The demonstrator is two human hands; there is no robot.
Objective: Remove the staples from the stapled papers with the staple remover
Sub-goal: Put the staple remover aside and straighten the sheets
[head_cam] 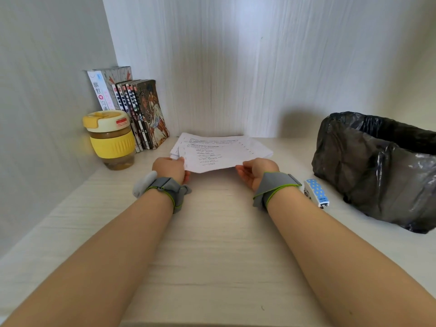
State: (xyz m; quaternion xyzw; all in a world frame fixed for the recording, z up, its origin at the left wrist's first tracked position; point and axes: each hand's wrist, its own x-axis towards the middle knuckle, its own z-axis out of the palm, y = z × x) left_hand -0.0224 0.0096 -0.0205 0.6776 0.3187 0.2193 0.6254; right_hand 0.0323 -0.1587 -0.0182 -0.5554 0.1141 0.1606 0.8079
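Observation:
A set of printed white papers (210, 156) is lifted a little at its near edge above a stack of more sheets (257, 147) lying on the pale desk. My left hand (169, 168) pinches the near left corner of the papers. My right hand (256, 169) grips the near right corner, palm turned inward. A small blue dotted staple remover (316, 192) lies on the desk just right of my right wrist, untouched. No staples can be made out at this distance.
A bin lined with a black bag (377, 166) stands at the right. A yellow lidded cup (111, 138) and a row of books (139, 112) stand at the back left. White walls close the back and left. The desk surface (212, 232) stretches toward me.

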